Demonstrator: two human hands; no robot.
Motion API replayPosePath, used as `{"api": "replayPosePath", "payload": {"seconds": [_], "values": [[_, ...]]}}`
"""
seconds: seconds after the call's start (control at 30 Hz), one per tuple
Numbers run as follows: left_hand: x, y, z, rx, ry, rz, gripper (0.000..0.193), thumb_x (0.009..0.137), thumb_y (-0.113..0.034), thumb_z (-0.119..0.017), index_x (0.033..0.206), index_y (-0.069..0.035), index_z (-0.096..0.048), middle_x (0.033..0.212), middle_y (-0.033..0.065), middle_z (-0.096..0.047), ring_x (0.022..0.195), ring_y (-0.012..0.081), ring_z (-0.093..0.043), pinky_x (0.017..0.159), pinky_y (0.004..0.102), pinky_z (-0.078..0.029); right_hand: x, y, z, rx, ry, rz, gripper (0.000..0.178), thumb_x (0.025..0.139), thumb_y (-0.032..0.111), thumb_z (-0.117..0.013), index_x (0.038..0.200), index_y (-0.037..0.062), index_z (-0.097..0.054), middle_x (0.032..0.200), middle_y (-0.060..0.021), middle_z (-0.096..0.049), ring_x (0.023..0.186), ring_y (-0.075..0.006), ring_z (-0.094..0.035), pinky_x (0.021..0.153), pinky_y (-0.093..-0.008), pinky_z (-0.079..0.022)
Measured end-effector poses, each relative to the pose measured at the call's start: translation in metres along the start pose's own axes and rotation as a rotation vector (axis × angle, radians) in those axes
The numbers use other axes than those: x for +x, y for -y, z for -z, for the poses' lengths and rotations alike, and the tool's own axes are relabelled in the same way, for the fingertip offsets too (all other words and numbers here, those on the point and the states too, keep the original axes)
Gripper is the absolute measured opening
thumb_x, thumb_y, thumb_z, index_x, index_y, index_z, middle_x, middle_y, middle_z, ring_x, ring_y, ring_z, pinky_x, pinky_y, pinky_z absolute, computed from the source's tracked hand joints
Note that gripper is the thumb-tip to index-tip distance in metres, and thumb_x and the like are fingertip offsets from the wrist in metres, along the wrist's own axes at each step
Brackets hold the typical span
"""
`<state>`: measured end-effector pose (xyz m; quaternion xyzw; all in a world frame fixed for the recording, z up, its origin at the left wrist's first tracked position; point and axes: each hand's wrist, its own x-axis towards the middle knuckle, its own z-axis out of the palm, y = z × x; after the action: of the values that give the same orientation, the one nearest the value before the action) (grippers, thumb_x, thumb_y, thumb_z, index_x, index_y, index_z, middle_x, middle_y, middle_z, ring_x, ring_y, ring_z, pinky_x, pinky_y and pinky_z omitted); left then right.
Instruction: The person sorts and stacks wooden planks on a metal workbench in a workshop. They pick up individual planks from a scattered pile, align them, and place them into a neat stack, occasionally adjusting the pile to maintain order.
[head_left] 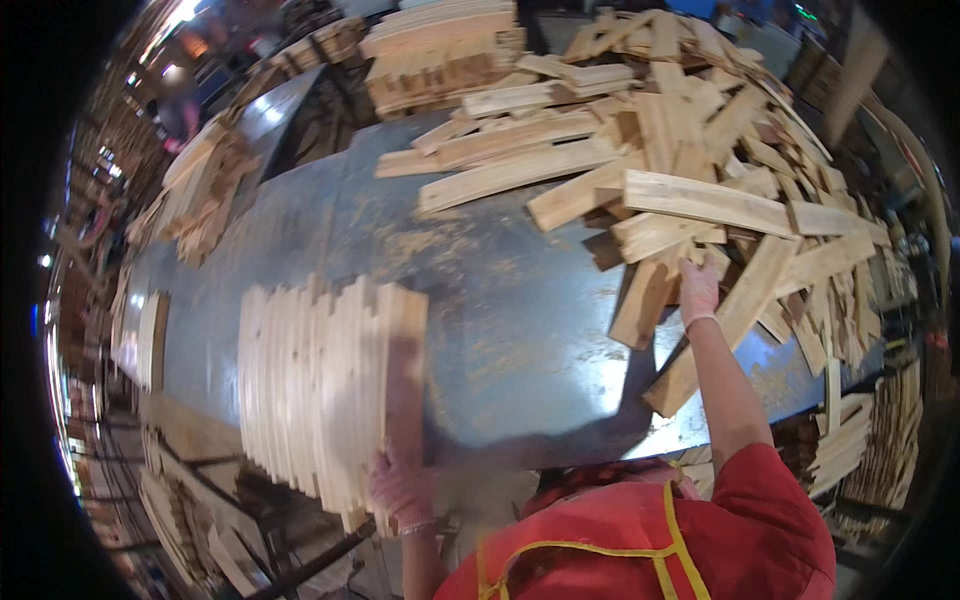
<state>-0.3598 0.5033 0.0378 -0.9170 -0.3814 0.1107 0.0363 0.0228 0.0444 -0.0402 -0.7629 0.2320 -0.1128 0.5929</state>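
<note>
A row of pale wooden boards stands side by side on the left part of the metal table, their ends uneven. At the row's right end, my gloved left hand is closed around the near end of the last board; this hand is slightly blurred. My gloved right hand reaches into a loose heap of boards on the right. Its fingers are closed at the end of a short board, partly hidden among the others.
The grey metal table carries scattered sawdust. A neat board stack rises at the far side, and another bundle lies at the far left. One board rests near the left edge. More boards stand below the table on the right.
</note>
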Motion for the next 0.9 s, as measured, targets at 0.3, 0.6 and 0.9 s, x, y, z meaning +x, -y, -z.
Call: {"api": "replayPosePath", "payload": {"seconds": [0.3,0.6,0.9], "values": [[-0.003,-0.016,-0.017,-0.074,-0.211,0.182,0.100,0.074,-0.049,-0.088,0.157,-0.013,-0.045,0.156,0.0162,-0.052,0.118,0.0394,-0.066,0.093,0.0516,-0.057,0.077,-0.024,0.020,-0.558,0.256,0.092,0.070,0.088,0.042,-0.076,0.139,-0.0025,-0.059,0.129,-0.0221,-0.068,0.121,-0.0325,-0.063,0.105,-0.0444,-0.047],[0.011,-0.007,-0.033,0.173,-0.106,0.203,0.090,0.087,-0.052,-0.078,0.159,-0.011,-0.041,0.156,0.0156,-0.052,0.146,0.0351,-0.048,0.110,0.0520,-0.045,-0.106,-0.057,-0.033,0.372,0.170,-0.205,0.106,0.089,0.010,-0.081,0.171,0.0018,-0.014,0.152,-0.0162,-0.051,0.130,-0.0287,-0.056,0.113,-0.0407,-0.046],[0.001,-0.029,-0.031,-0.531,-0.229,-0.231,0.062,0.091,-0.036,-0.072,0.144,-0.007,-0.062,0.136,0.0223,-0.067,0.133,0.0412,-0.059,0.111,0.0455,-0.048,-0.189,0.018,-0.012,0.783,0.887,-0.720,0.053,0.100,0.011,-0.073,0.148,0.0061,-0.052,0.138,-0.0092,-0.066,0.128,-0.0272,-0.065,0.112,-0.0441,-0.054]]}}
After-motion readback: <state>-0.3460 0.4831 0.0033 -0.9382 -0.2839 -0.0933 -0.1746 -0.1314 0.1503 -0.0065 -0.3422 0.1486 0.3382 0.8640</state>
